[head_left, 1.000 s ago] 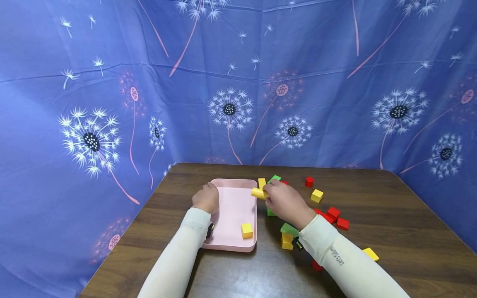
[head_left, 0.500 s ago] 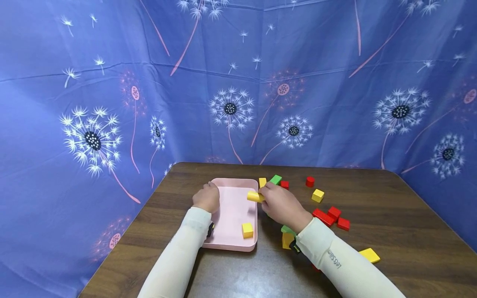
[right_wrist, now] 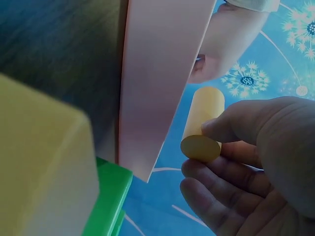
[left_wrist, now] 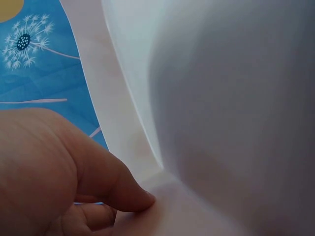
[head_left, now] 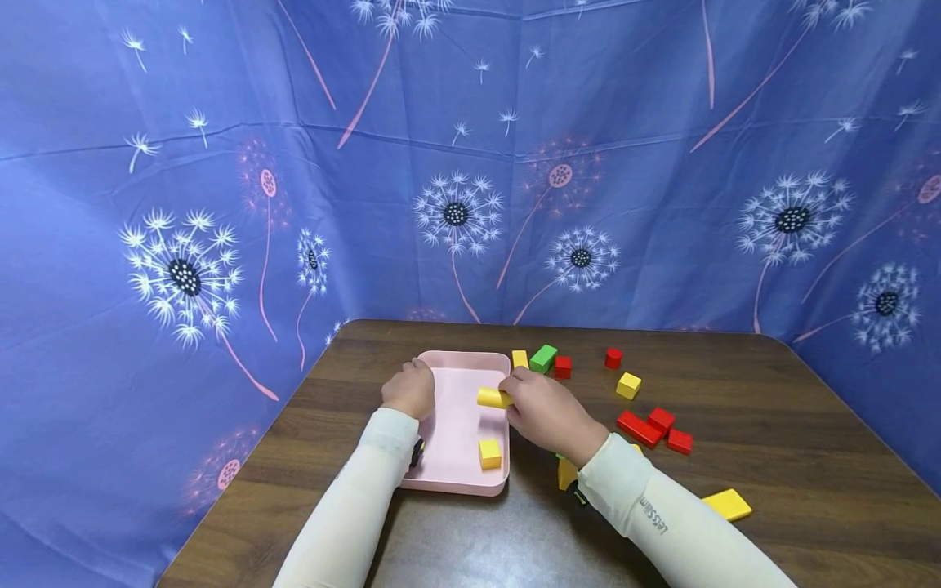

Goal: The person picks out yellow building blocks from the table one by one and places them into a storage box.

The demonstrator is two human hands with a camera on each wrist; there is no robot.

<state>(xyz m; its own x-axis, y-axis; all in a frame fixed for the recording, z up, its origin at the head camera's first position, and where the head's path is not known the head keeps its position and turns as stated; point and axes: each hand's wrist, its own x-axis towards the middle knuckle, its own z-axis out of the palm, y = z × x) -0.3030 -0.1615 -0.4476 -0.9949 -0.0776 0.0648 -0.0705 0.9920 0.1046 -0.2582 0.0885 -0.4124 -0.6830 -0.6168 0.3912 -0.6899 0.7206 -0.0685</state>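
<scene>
A pink rectangular tray (head_left: 459, 488) lies on the wooden table, with a yellow cube block (head_left: 489, 454) in its near right corner. At the tray's left wall my left hand (head_left: 409, 390) grips the rim; the left wrist view shows the thumb (left_wrist: 130, 194) on the inner side of the wall and fingers outside. My right hand (head_left: 547, 408) pinches a yellow cylinder block (head_left: 491, 398) between thumb and fingers, as the right wrist view also shows. The cylinder is above the tray's right part, near the right wall, clear of the tray floor.
Right of the tray are a yellow block (head_left: 519, 359), a green block (head_left: 544, 358) and several red blocks (head_left: 638, 429). Farther right lie a yellow cube (head_left: 628, 385), a red cylinder (head_left: 613, 358) and a flat yellow block (head_left: 728, 505). More blocks are partly hidden under my right arm.
My right hand has moved left with the yellow cylinder, from beside the tray's right wall to over the tray. The left hand has stayed on the rim.
</scene>
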